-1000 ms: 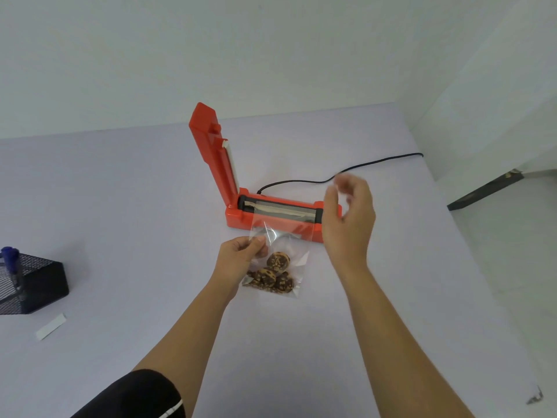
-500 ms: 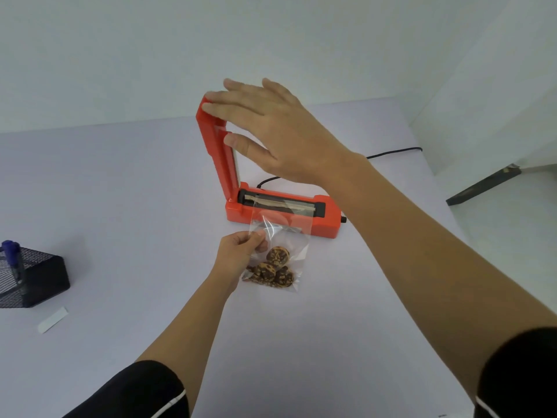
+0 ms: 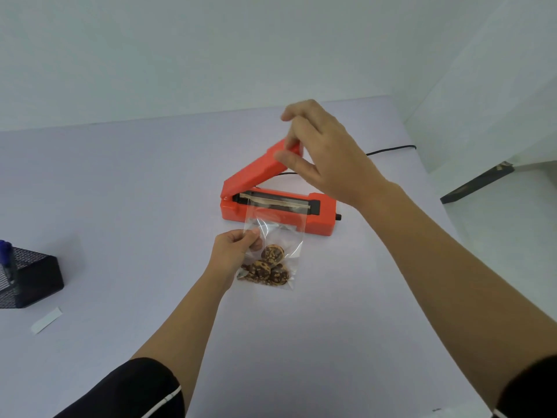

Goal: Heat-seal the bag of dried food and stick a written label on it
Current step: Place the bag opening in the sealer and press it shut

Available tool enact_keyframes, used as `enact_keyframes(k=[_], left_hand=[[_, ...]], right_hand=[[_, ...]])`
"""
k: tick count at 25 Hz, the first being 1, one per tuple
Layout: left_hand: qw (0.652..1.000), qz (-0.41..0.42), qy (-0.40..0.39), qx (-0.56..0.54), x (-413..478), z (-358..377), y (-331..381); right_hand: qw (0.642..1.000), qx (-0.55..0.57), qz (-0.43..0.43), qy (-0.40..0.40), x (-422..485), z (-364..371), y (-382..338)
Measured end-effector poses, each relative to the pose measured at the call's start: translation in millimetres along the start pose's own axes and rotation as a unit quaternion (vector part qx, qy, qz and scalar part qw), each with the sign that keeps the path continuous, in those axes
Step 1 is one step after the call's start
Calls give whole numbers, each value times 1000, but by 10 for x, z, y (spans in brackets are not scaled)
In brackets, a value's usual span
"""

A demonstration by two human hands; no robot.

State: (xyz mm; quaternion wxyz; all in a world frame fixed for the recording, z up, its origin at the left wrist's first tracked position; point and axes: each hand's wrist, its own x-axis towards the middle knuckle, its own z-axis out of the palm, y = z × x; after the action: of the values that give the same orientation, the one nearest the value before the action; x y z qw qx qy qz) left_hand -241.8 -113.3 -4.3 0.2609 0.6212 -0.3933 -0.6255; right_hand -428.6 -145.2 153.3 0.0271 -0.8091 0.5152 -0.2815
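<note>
Far left: black wire-mesh pen holder [image 3: 30,279] w/ a blue pen [image 3: 4,248] standing in it. Just in front, flat on the pale lilac table [image 3: 120,206], a small white paper strip [image 3: 46,323], near the holder but not touching.

Centre: left hand [image 3: 232,251], fingers curled, pinches the left edge of the clear plastic bag [image 3: 283,233] btwn thumb and fingertips. Bag lies on the table, round brown dried-food pieces [image 3: 266,268] heaped at its near, bottom end. Its open top end lies across the sealing strip on the base of the orange plastic heat sealer [image 3: 319,218].

Sealer's hinged arm [image 3: 256,173] pivots at the left end and tilts up to the right, approx halfway btwn upright and shut, not touching the bag. Right hand [image 3: 328,158] holds the arm's free end: thumb on the front face, bent fingers over the top, one finger lifted clear.

Behind, right: thin black cable [image 3: 391,149] runs from the sealer twd the table's far right corner.
</note>
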Motion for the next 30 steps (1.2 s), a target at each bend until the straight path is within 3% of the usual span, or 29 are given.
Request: enact_keyframes(k=[6,13,18,30], left_hand=[[1000,-5,3,-3,10,-1,-2],[1000,2,4,4,17,-17,-2],[1000,4,6,19,5,-4,10],[1000,-9,-8,2,26,-23,-13]], right_hand=[[993,-75,52,-72,-608,242,278],[953,-84,239,-167,-893,579,378],[924,-112,279,-235,-984,771,460],[914,-103,292,-262,-994,799,519]])
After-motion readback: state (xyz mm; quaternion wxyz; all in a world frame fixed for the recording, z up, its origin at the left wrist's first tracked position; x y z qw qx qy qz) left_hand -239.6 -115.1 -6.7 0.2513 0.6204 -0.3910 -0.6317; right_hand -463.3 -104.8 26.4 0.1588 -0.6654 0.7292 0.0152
